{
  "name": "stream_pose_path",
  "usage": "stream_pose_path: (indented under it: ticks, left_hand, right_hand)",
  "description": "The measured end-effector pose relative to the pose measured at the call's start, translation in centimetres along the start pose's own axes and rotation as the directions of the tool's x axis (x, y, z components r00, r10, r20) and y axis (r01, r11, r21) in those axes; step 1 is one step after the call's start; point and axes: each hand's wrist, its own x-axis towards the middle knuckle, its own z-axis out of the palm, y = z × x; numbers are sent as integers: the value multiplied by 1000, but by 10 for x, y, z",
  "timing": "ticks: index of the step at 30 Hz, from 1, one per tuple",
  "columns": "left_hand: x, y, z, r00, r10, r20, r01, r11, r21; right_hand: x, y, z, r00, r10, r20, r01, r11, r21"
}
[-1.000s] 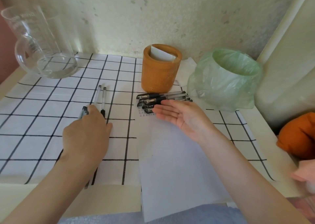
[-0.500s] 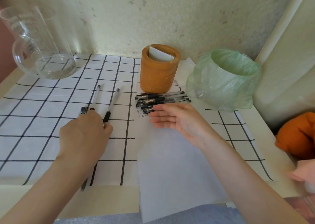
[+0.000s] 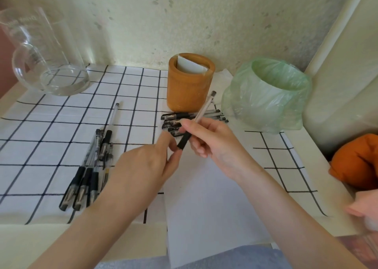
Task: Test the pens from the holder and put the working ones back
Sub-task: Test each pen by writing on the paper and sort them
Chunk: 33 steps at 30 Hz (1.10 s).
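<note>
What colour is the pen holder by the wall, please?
The pen holder is orange-brown; the head view shows it best.

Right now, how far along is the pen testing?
Done: pens lie out of the holder, a left bunch and a holder-side pile. In hand: the right hand holds one pen; the left hand pinches its cap. Left: testing it; none shows back in the holder.

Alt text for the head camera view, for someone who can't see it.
Two hands hold one clear pen above a white sheet of paper: the right hand grips its barrel, the left hand pinches its black lower end. Behind stands a brown pen holder with a pile of pens before it; more pens lie on the checked cloth at left.
</note>
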Motion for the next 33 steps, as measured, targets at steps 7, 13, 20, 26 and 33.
stream_pose_path:
  ticks: [7, 13, 20, 26, 33]
  left_hand:
    - [-2, 12, 11, 992, -80, 100, 114, 911, -397]
    - [-4, 17, 11, 991, -113, 71, 134, 878, -461]
    - [-1, 21, 5, 989, -137, 64, 149, 814, -562]
    - [-1, 11, 9, 966, -202, 164, 254, 872, -420]
    - [-3, 7, 15, 963, -105, 246, 144, 979, -146]
  right_hand:
    - [-11, 2, -3, 994, -91, 55, 96, 989, -110]
    - [-16, 0, -4, 994, -68, 80, 76, 992, -102]
    - [-18, -4, -9, 990, -79, 117, 83, 996, -27]
    - [-12, -11, -29, 980, -121, -159, 143, 981, 130]
    - [1, -6, -61, 926, -56, -373, 66, 998, 15]
